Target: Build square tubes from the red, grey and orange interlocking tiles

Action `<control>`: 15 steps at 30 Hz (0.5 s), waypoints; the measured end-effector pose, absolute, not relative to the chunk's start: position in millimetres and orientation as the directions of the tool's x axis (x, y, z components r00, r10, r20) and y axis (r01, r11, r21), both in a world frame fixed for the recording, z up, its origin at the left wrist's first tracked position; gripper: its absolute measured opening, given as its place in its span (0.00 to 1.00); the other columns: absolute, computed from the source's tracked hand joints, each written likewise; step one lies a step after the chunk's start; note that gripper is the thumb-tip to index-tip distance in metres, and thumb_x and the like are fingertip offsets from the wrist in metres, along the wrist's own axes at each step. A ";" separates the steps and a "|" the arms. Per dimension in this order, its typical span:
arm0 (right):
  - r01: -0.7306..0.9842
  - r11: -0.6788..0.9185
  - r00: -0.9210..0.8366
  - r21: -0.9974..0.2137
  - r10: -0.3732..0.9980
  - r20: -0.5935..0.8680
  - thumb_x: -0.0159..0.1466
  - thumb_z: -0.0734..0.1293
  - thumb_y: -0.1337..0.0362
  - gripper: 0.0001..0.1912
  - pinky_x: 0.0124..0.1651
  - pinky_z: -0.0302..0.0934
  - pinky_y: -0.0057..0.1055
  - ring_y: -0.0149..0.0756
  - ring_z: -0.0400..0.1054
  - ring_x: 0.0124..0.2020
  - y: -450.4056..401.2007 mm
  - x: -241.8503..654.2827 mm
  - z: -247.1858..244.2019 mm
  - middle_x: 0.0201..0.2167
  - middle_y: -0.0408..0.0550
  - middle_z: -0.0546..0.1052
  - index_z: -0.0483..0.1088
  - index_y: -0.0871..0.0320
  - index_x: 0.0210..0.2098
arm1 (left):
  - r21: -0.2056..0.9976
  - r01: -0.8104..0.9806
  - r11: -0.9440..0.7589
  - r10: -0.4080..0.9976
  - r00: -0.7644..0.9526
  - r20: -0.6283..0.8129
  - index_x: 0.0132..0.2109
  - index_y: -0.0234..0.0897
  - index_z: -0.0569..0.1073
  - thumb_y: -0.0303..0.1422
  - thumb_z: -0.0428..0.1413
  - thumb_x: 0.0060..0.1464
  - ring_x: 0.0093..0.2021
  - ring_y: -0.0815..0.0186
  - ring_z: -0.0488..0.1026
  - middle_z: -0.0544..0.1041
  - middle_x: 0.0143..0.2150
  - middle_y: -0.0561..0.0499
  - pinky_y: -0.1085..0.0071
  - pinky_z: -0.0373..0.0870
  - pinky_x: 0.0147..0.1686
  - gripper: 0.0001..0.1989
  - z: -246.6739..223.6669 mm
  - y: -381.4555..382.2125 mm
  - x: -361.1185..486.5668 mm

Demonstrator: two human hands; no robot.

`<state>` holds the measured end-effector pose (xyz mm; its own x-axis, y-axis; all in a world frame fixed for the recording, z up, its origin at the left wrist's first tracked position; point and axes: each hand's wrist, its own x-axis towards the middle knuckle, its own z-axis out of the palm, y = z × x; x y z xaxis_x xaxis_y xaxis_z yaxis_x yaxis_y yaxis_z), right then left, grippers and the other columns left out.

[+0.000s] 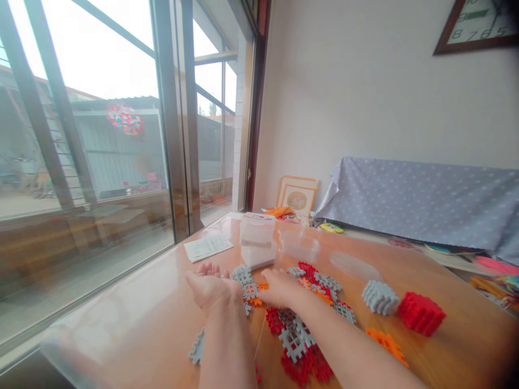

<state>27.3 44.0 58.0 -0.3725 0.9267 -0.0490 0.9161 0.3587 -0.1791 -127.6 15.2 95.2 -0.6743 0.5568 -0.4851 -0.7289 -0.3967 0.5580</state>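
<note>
My left hand (pixel 214 286) is turned palm up with its fingers loosely curled, and nothing shows in the palm. Just right of it lie grey interlocking plastic squares (pixel 243 275). My right hand (pixel 281 289) reaches in from the right, its thumb and fingers around an orange interlocking square (pixel 263 286) beside the grey ones; the exact grip is partly hidden. Under and beside my right forearm spreads a loose pile of red squares (pixel 298 370), grey squares (pixel 292 341) and orange ones. Partly behind my left forearm is another grey square (pixel 197 347).
To the right stand a grey stack (pixel 380 297) and a red stack (pixel 421 313) of squares, near an orange piece (pixel 387 346). Clear plastic boxes (pixel 257 237), a clear lid (pixel 354 266) and a printed sheet (pixel 208 246) lie toward the back. A window borders the table's left side.
</note>
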 end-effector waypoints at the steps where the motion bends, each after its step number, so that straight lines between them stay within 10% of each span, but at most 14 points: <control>1: 0.909 0.372 -0.388 -0.189 0.920 -0.053 0.55 0.69 0.48 0.27 0.47 0.64 0.43 0.56 0.70 0.51 43.3 25.2 58.1 0.49 0.59 0.78 0.72 0.56 0.49 | 0.553 -0.734 -0.394 0.561 -0.669 -0.488 0.37 0.41 0.65 0.49 0.44 0.61 0.48 0.61 0.72 0.70 0.43 0.49 0.64 0.69 0.40 0.17 95.1 15.6 -127.2; 15: 0.828 0.436 -0.490 -0.353 0.868 -0.076 0.43 0.76 0.53 0.29 0.49 0.65 0.35 0.49 0.67 0.51 57.2 17.6 51.6 0.49 0.51 0.71 0.75 0.53 0.44 | 0.604 -0.727 -0.326 0.579 -0.659 -0.481 0.37 0.41 0.63 0.47 0.44 0.59 0.45 0.62 0.72 0.69 0.41 0.50 0.66 0.69 0.38 0.14 96.2 18.6 -122.3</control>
